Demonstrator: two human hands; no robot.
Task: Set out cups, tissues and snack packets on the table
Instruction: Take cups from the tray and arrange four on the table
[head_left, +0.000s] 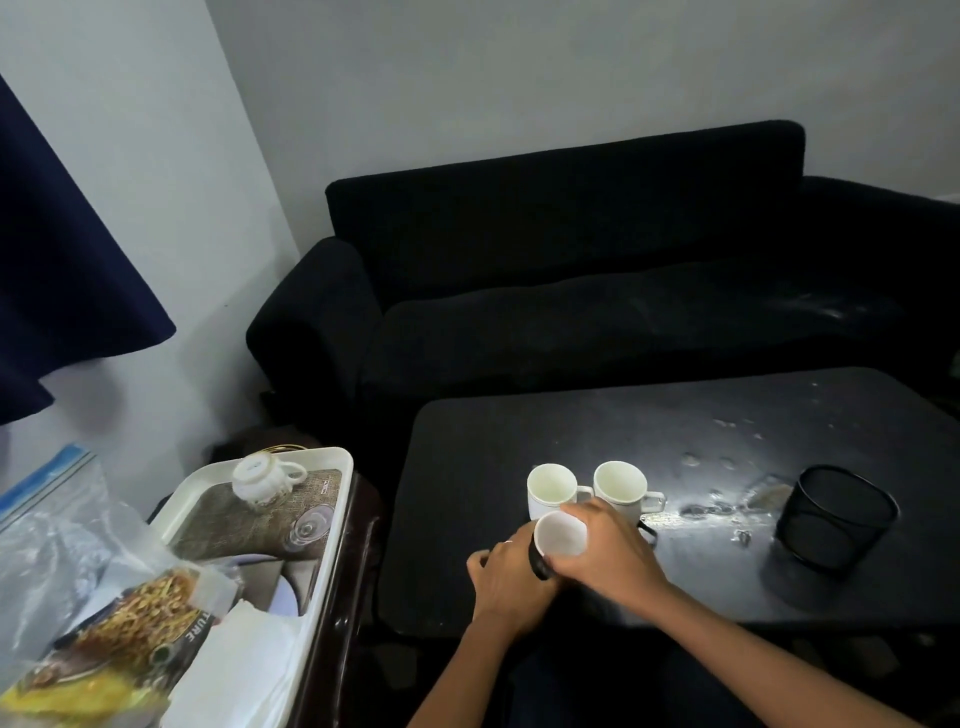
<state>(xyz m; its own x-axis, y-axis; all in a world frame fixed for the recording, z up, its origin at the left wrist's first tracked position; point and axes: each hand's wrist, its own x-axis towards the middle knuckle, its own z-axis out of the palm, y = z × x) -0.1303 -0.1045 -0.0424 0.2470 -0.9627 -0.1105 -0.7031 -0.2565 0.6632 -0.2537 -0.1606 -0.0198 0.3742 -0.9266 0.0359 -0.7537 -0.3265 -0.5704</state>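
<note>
Black mug (550, 545) with white interior sits tilted over tabletop (467, 519), just in front of two white mugs (618, 488). Right hand (608, 556) fingers (576, 512) curl over its rim; left hand (506, 577) wraps the near side.

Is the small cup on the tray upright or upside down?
Upside down: the white cup on the tray shows its base ring upward, rim down on the mat.

The black table (519, 431) bears two white mugs (553, 491) side by side, a black mesh basket (834, 519), and pale smears, perhaps spills
</note>
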